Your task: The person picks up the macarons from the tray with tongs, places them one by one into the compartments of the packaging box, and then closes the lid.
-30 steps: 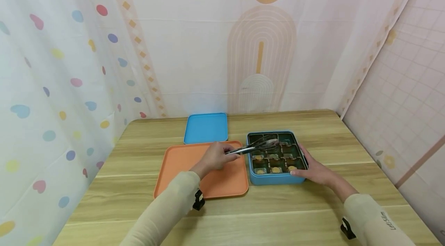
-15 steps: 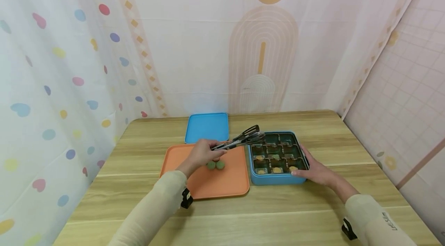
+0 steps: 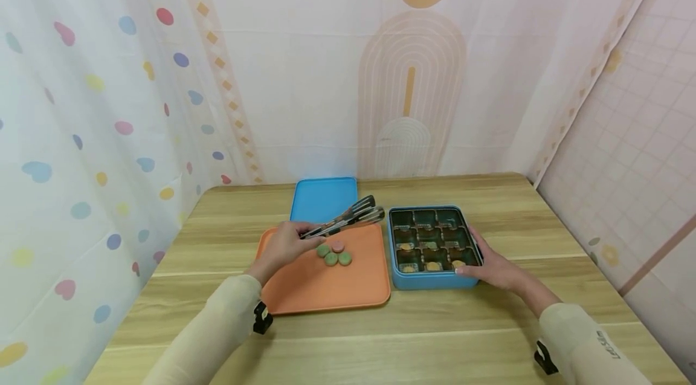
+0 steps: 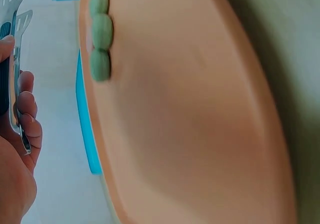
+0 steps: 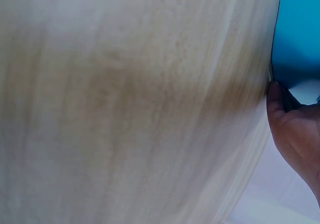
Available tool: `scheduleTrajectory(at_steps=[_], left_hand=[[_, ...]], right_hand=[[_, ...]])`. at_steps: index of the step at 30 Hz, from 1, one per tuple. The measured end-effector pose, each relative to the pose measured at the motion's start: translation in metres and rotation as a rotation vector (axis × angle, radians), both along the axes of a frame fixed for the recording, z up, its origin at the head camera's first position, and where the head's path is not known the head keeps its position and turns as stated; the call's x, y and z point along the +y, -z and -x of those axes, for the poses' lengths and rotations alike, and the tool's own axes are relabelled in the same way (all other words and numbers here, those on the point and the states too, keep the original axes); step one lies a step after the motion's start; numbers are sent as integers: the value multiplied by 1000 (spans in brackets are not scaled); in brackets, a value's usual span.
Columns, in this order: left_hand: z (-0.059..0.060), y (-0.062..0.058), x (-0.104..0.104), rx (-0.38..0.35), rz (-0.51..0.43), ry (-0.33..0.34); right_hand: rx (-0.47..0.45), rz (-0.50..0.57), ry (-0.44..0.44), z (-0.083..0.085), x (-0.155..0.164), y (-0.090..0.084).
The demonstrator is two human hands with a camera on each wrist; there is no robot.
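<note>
My left hand [image 3: 284, 248] holds metal tongs [image 3: 350, 217] with dark grips above the orange tray [image 3: 326, 289]; the slotted tips point right with nothing visible between them. Beneath and right of the hand, several green macarons [image 3: 330, 259] cluster with a pink macaron [image 3: 338, 246]. Three of the green macarons [image 4: 102, 32] line up in the left wrist view. My right hand [image 3: 492, 265] grips the near right corner of a blue box [image 3: 435, 281], thumb on the rim. Yellowish pieces [image 3: 433, 266] sit in the box's front row and middle-left compartment; a greenish piece [image 3: 430, 245] is in the centre one.
A flat blue lid or tray [image 3: 324, 199] lies behind the orange tray, near the table's back edge. The wooden table [image 3: 348, 342] reaches a patterned curtain [image 3: 304, 71] at the back.
My left hand has carried the tongs left, from over the box to over the orange tray, uncovering the macarons there. My right hand stays at the box corner.
</note>
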State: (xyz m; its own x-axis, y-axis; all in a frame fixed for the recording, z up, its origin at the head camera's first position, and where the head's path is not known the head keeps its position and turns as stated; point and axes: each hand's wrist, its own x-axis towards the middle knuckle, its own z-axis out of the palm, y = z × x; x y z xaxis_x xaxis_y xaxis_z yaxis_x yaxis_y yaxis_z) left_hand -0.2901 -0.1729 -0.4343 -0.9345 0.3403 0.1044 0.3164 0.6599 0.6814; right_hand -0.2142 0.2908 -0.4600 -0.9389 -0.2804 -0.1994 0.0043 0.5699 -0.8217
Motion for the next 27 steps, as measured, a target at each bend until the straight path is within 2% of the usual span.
scheduleTrajectory(at_steps=[5,11,22,27], left_hand=[[-3,2,-23,30,6,-19],[-6,3,-50,-1,22,-56],[-23,12,-95,20,113,-105],[-30,15,-108,15,112,-119]], right_hand=[[2,-15,-6,0,-1,-1],[11,-27,-7,-2,-2,-4],[21,-26,-4,-1,-1,-4],[27,-15,-6,-1,-1,-3]])
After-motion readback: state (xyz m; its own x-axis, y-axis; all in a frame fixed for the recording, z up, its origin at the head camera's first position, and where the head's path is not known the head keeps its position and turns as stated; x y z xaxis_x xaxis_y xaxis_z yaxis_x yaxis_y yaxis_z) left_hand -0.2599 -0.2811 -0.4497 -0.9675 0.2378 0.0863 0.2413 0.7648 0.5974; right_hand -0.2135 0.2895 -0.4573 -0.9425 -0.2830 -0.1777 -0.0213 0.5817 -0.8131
